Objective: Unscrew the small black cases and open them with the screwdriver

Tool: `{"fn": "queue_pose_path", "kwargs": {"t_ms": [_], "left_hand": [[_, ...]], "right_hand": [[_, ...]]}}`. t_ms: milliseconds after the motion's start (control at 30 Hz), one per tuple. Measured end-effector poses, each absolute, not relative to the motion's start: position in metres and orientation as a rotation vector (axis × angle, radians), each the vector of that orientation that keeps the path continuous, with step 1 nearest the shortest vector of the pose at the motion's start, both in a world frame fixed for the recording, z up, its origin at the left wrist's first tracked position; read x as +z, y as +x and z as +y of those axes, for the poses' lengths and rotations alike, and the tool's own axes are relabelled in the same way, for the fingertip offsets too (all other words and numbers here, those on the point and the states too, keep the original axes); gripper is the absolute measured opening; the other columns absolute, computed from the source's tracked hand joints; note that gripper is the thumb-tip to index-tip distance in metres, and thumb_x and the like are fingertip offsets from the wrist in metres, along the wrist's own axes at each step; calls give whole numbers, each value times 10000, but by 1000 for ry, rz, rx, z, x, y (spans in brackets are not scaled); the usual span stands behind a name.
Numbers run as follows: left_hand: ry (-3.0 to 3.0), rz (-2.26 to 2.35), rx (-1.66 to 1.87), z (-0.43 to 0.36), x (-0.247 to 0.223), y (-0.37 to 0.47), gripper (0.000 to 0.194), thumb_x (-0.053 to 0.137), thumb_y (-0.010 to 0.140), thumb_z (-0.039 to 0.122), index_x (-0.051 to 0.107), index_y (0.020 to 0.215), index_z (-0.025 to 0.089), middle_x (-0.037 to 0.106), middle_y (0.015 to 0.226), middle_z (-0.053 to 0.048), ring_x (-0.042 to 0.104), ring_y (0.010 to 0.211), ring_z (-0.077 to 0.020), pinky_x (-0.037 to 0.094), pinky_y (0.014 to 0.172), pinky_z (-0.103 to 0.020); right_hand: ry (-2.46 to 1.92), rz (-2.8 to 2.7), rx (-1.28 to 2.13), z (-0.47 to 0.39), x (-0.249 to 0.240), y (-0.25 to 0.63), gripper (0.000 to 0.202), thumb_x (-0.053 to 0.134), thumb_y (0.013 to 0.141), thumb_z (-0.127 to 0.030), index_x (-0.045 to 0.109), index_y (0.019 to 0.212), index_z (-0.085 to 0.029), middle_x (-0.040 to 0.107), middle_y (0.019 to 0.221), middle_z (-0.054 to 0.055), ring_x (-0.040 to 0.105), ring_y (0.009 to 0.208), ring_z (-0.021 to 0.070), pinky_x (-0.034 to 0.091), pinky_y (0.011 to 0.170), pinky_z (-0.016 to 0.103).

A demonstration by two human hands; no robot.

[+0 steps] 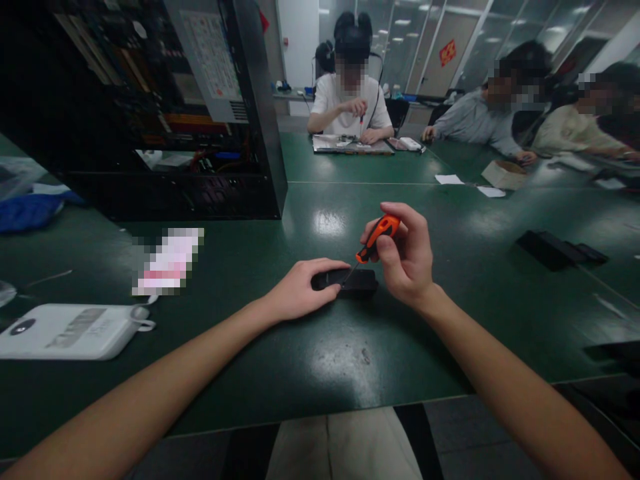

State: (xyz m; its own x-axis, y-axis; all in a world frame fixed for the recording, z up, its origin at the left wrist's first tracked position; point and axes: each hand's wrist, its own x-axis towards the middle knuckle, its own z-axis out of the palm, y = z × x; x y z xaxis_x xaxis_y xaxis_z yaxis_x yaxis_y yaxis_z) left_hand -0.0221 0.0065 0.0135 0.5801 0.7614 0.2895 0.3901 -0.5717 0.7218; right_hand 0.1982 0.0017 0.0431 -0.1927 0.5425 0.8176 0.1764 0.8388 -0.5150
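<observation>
A small black oblong box lies on the green table in front of me. Its left end is gripped by my left hand, thumb on the near side and fingers along the far side. My right hand is closed around the orange and black handle of a screwdriver. The screwdriver slants down to the left, and its thin shaft meets the top of the box close to my left thumb. Whether the tip sits in a screw is too small to tell. What the box is does not show.
An open computer case stands at the left. Nearer lie a white power bank and a pixelated pink item. A black object rests at right, a cardboard box behind it. Across the table, a person works on a flat panel.
</observation>
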Motion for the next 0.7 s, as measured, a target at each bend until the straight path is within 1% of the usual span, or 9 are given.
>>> {"fn": "queue_pose_path", "kwargs": {"t_ms": [133, 367, 500, 700], "left_hand": [[2187, 916, 775, 6, 15, -22, 402, 663, 873, 218, 722, 1270, 199, 766, 1252, -64, 710, 1165, -261, 525, 1066, -416], [2197, 903, 755, 7, 18, -23, 412, 658, 877, 213, 714, 1285, 194, 761, 1265, -63, 707, 1166, -255, 522, 1065, -405], [2195, 910, 741, 7, 18, -24, 411, 659, 889, 231, 712, 1294, 196, 754, 1286, -65, 698, 1192, -262, 516, 1076, -408], [2223, 907, 741, 7, 16, -25, 419, 659, 896, 233, 704, 1311, 200, 753, 1283, -60, 700, 1177, -252, 519, 1066, -393]], "right_hand": [[-557, -1758, 353, 3, 44, 199, 386, 500, 1070, -332, 432, 1448, -300, 650, 1034, 33, 679, 787, 149, 611, 675, 325], [-482, -1758, 376, 3, 45, 199, 405, 520, 1061, -278, 449, 1457, -324, 648, 1019, 16, 675, 791, 142, 612, 684, 322], [-500, -1777, 367, 3, 45, 199, 401, 509, 1067, -303, 435, 1460, -316, 653, 1021, 23, 680, 805, 149, 615, 677, 324], [-521, -1788, 355, 1, 45, 199, 393, 503, 1068, -322, 423, 1452, -300, 663, 1082, 38, 688, 814, 148, 612, 689, 325]]}}
